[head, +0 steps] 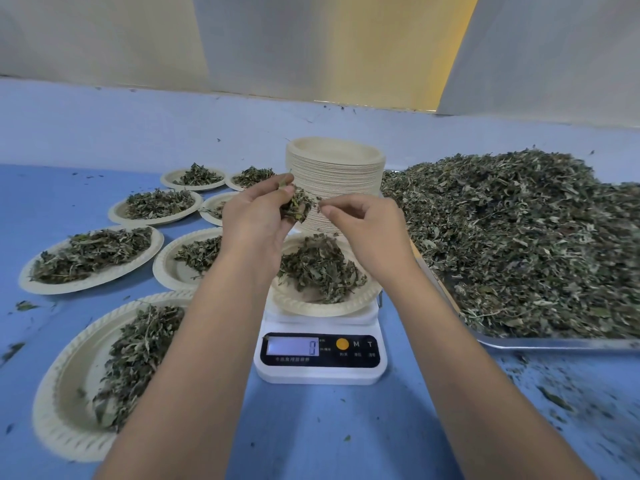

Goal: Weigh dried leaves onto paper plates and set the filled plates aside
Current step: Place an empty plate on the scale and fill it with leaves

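Note:
A white digital scale (pixel 320 367) stands at the table's middle, its display showing 0. On it rests a paper plate (pixel 311 304) with a heap of dried leaves (pixel 320 268). Above the plate, my left hand (pixel 256 216) holds a small clump of dried leaves (pixel 298 206) in curled fingers. My right hand (pixel 363 223) pinches at that clump from the right with thumb and fingertips. A large pile of loose dried leaves (pixel 519 237) fills a metal tray (pixel 554 342) on the right.
A tall stack of empty paper plates (pixel 336 174) stands behind the scale. Several filled plates lie left of the scale on the blue table, the nearest (pixel 69 403) at front left, another (pixel 90 258) farther back. Leaf crumbs are scattered at the front right.

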### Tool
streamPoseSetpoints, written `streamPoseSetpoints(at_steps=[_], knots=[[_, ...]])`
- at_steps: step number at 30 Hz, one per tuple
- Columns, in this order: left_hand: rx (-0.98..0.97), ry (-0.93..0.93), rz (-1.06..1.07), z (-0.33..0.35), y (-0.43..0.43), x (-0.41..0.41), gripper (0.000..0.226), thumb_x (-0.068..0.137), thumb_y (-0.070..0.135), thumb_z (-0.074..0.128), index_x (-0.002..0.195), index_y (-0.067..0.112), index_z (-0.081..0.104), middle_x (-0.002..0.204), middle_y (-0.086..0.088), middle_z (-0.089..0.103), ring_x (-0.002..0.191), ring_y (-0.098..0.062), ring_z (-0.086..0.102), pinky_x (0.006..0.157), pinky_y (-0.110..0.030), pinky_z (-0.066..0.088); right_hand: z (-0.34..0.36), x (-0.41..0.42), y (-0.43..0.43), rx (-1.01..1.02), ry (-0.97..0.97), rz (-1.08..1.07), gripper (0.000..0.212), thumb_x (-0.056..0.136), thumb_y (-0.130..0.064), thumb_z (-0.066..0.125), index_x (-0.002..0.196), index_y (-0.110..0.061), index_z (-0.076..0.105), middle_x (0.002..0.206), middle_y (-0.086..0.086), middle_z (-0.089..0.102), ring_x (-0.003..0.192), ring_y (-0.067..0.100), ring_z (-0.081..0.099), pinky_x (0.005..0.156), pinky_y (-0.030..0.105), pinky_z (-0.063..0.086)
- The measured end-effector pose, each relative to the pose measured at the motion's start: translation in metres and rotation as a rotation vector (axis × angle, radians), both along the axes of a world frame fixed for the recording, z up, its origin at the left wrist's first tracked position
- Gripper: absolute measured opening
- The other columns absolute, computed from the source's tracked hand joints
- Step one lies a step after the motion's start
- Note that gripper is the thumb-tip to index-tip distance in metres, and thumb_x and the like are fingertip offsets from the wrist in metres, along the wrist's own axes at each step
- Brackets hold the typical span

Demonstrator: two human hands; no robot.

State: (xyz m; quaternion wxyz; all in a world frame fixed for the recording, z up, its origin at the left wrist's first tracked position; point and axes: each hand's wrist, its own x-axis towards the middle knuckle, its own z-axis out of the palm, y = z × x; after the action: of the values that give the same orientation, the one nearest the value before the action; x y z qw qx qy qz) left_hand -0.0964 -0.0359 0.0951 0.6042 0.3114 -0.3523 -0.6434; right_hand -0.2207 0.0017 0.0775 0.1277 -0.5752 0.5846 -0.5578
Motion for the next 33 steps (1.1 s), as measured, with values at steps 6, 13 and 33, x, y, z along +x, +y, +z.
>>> streamPoseSetpoints(at_steps=[6, 13, 33], knots=[[-0.003, 0.004, -0.012, 0.0, 0.0, -0.001, 0.015, 0.09, -0.008, 0.054, 0.091, 0.002, 0.065, 0.09, -0.013, 0.067, 0.082, -0.02, 0.065, 0.068, -0.023, 0.058, 0.005, -0.002, 0.001, -0.092, -0.13, -0.04, 0.007, 0.083, -0.015, 0.072, 0.083, -0.022, 0.072, 0.076, -0.011, 0.069, 0.074, 0.007, 0.066, 0.079, 0.025, 0.054], [-0.012, -0.023, -0.047, 0.0, 0.003, -0.007, 0.015, 0.09, -0.008, 0.053, 0.091, 0.002, 0.065, 0.096, -0.014, 0.065, 0.085, -0.02, 0.063, 0.07, -0.022, 0.058, 0.006, -0.001, 0.002, -0.04, -0.152, -0.039, 0.026, 0.086, -0.02, 0.07, 0.111, -0.017, 0.066, 0.109, -0.007, 0.066, 0.097, 0.012, 0.064, 0.092, 0.033, 0.052], [0.078, 0.029, -0.311, -0.012, 0.051, -0.141, 0.028, 0.092, -0.007, 0.048, 0.077, 0.011, 0.063, 0.08, -0.005, 0.064, 0.078, -0.015, 0.06, 0.065, -0.022, 0.05, 0.014, -0.082, 0.04, 0.01, -1.019, -0.019, 0.034, 0.101, -0.016, 0.036, 0.096, 0.002, 0.065, 0.094, 0.01, 0.067, 0.079, 0.014, 0.062, 0.066, 0.023, 0.049]])
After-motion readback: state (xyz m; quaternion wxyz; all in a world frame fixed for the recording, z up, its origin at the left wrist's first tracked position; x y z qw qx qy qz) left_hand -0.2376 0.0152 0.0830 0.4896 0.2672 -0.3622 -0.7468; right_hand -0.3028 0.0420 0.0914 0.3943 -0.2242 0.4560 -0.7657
